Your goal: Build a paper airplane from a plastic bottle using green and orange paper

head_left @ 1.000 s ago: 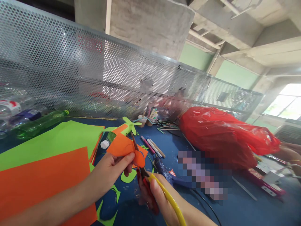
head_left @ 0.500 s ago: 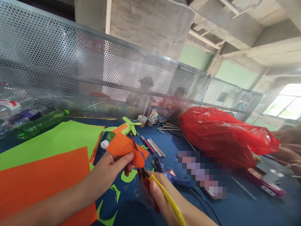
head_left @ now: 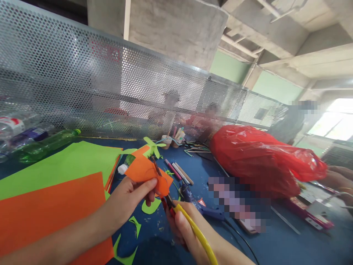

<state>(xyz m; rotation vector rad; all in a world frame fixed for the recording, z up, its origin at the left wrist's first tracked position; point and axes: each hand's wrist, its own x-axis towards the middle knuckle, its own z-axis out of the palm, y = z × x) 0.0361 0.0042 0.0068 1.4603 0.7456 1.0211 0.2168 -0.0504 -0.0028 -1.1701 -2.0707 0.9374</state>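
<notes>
My left hand pinches a piece of orange paper between thumb and fingers. Around the handles of a pair of scissors, yellow and red, my right hand is closed. The dark blades run up across the orange paper, and a rounded flap of it curls over them. Just beyond lies a bottle with a white cap, wrapped in orange and topped by a light green paper flower. A green paper oval and green scraps lie below the hands.
Orange and green sheets cover the left side, with plastic bottles behind. Markers, a blue glue gun with its cord and a red plastic bag lie right. Another person's hand is at the far right.
The orange paper has shifted very slightly between my hands; both hands hold almost the same place. A person has come into view behind the red bag.
</notes>
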